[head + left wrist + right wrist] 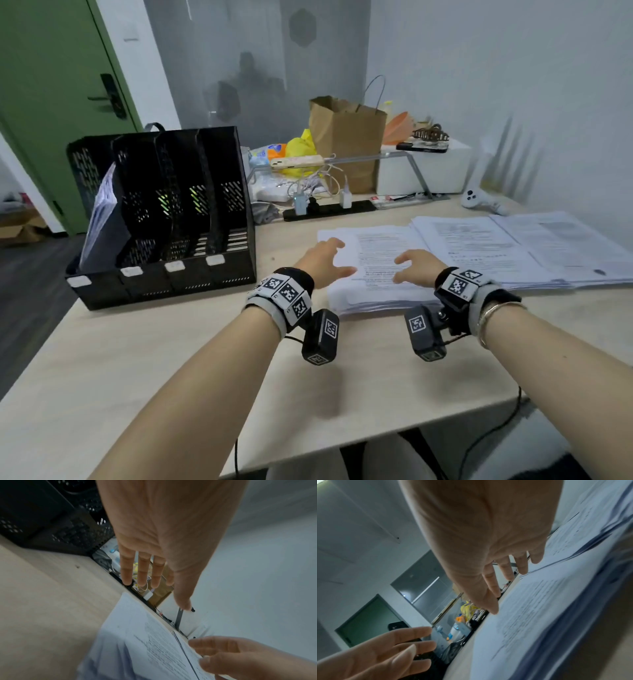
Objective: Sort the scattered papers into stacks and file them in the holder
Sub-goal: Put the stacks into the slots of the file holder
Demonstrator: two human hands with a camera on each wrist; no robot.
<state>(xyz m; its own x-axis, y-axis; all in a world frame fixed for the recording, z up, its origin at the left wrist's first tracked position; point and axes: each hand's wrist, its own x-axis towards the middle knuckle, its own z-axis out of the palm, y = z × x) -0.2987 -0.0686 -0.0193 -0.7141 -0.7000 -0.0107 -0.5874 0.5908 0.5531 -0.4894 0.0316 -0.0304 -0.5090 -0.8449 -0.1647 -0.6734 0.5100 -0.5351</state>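
A thick stack of printed papers [376,274] lies on the wooden desk [137,359], with more spread sheets [531,246] to its right. My left hand [323,260] hovers over the stack's left part with fingers spread and straight, holding nothing. My right hand [416,267] hovers over the stack's middle, fingers also spread. The left wrist view shows my left hand [147,574] above the stack [145,642] with a gap beneath. The right wrist view shows my right hand [505,581] just above the paper [539,608]. The black file holder [164,219] stands at the left, one sheaf [102,219] in its leftmost slot.
Behind the papers sit a brown paper bag [346,144], a power strip with chargers [329,207], a phone on a metal riser [296,161], a white box [424,171] and a white controller [479,200]. A green door [51,85] is at the far left.
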